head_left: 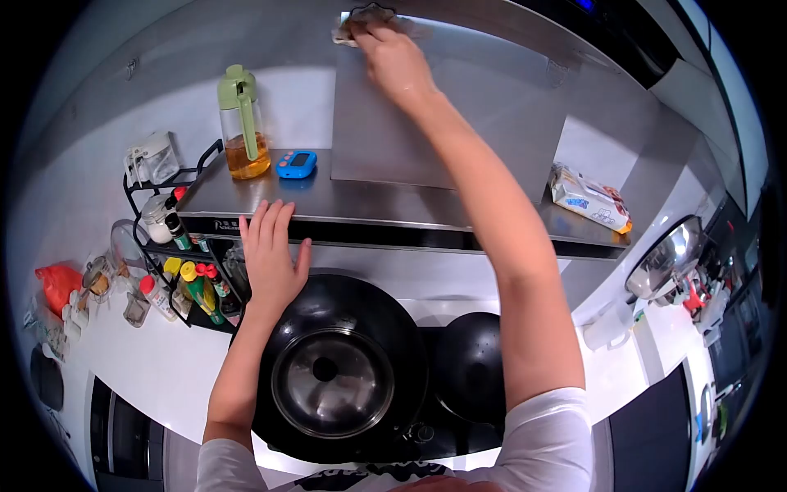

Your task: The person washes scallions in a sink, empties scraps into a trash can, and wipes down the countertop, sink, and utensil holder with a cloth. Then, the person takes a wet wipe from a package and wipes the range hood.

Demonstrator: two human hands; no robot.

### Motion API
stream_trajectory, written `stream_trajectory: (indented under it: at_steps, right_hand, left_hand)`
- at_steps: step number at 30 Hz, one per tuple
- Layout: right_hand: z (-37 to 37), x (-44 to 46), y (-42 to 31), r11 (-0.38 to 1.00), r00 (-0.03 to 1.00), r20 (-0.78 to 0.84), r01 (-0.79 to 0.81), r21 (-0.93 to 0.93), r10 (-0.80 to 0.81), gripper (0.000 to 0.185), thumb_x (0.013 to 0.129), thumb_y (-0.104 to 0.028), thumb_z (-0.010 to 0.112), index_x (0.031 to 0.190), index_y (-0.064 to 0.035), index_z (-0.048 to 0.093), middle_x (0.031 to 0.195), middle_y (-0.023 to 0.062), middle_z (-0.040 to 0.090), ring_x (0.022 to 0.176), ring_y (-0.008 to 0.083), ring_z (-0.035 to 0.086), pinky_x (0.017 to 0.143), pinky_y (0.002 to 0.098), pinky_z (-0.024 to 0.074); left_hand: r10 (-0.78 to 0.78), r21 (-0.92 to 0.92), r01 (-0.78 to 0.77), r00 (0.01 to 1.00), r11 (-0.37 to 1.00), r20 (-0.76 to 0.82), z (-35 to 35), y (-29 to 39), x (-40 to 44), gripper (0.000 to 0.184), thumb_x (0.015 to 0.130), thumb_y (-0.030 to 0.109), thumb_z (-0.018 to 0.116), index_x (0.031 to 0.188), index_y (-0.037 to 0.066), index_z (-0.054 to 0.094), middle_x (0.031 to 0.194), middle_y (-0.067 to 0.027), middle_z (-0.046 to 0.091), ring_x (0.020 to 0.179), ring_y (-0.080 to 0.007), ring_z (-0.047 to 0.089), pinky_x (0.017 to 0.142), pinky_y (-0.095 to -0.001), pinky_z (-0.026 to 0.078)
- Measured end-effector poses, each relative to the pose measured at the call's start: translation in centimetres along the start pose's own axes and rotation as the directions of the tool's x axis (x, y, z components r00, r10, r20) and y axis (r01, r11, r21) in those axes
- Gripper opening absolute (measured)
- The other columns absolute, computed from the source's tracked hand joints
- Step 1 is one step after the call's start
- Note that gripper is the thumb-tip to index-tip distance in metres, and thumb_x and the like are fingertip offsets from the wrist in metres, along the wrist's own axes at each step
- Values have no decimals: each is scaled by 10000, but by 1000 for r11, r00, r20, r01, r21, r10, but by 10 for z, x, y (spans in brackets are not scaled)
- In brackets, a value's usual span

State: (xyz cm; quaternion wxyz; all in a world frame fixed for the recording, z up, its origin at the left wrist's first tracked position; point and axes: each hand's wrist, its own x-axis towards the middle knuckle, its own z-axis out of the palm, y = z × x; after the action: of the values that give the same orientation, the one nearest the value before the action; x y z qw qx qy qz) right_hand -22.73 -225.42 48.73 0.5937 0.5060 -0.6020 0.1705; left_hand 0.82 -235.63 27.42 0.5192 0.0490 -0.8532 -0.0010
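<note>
My right hand point(399, 64) is raised high, its fingers closed on a crumpled, stained wipe point(344, 34) pressed at the top left corner of the metal panel point(459, 123). Some of the wipe is hidden under the fingers. My left hand point(270, 250) lies with fingers stretched out on the front edge of the range hood point(385, 205) and holds nothing. Just behind it on the hood sit a blue timer point(296, 164) and an oil bottle point(246, 123) with a green lid. A pack of wipes point(592, 197) lies on the hood's right end.
Below my arms, a black wok point(410, 328) holds a steel lid point(352, 394), and a second black pan point(471, 365) is to its right. A black rack point(147, 225) of seasoning bottles stands at left. A white jug point(608, 326) and a steel bowl point(664, 258) are at right.
</note>
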Motion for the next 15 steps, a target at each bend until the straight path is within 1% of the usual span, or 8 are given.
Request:
stream_trajectory:
  at_steps: [2, 3, 6, 7, 9, 10, 13, 15]
  right_hand:
    - [-15, -9, 27, 991, 994, 100, -33, -132, 47, 318, 708, -29, 592, 1021, -79, 621, 1024, 99, 609, 988, 274, 592, 769, 411, 524]
    - [-30, -18, 46, 991, 997, 44, -55, -121, 61, 438, 708, -12, 552, 1134, -101, 606, 1093, 123, 584, 976, 317, 584, 836, 402, 500]
    - [-85, -56, 99, 934, 982, -88, -188, -303, 169, 454, 778, -38, 525, 1214, -148, 591, 1099, 143, 598, 951, 336, 599, 794, 430, 508]
    - [-102, -73, 122, 906, 972, -75, -237, -351, 225, 467, 777, -51, 540, 1224, -177, 589, 1129, 145, 598, 964, 337, 599, 809, 426, 504]
    - [-130, -94, 152, 915, 955, -248, -242, -323, 165, 457, 746, 6, 546, 1163, -166, 618, 1116, 148, 614, 919, 343, 606, 816, 414, 497]
    - [-139, -98, 157, 923, 949, -291, -215, -318, 121, 370, 794, -42, 575, 1139, -161, 639, 1121, 108, 619, 899, 339, 622, 783, 395, 508]
    - [-147, -119, 149, 866, 930, -41, -355, -353, 365, 421, 777, 4, 543, 1157, -159, 622, 1095, 123, 619, 934, 327, 607, 816, 405, 495]
    - [-156, -141, 128, 947, 965, 62, -237, -218, 255, 433, 742, 60, 554, 1116, -141, 639, 1038, 133, 620, 930, 333, 607, 804, 394, 495]
  left_hand:
    - [3, 0, -3, 1000, 1000, -5, 0, -1, 0, 551, 762, 154, 646, 1267, 36, 456, 1283, -146, 468, 1265, -348, 372, 1075, -545, 196]
    - [4, -5, -4, 1000, 1000, -6, 0, -1, 0, 551, 763, 153, 646, 1266, 36, 457, 1283, -146, 469, 1264, -348, 373, 1075, -546, 195]
    - [3, -20, -3, 1000, 1000, -19, 1, -1, -1, 547, 764, 148, 645, 1266, 37, 459, 1283, -147, 469, 1262, -350, 376, 1075, -547, 194]
    - [2, -25, -2, 1000, 1000, -26, 1, 0, -1, 546, 764, 146, 644, 1266, 37, 459, 1283, -148, 469, 1262, -351, 377, 1075, -547, 193]
    - [-3, -17, 2, 1000, 1000, -27, 0, 0, -2, 546, 764, 140, 642, 1267, 36, 456, 1284, -149, 468, 1263, -350, 374, 1075, -548, 195]
    - [-4, -15, 3, 1000, 1000, -28, 1, 1, -1, 546, 765, 137, 641, 1268, 35, 455, 1284, -149, 467, 1264, -350, 373, 1074, -548, 195]
    - [-17, -22, 17, 1000, 1000, -21, 1, 3, 0, 547, 763, 130, 638, 1268, 34, 452, 1286, -149, 464, 1267, -349, 367, 1076, -546, 194]
    - [-20, -26, 20, 999, 999, -25, 2, 5, 0, 557, 756, 116, 637, 1272, 37, 444, 1282, -146, 465, 1270, -351, 364, 1079, -547, 190]
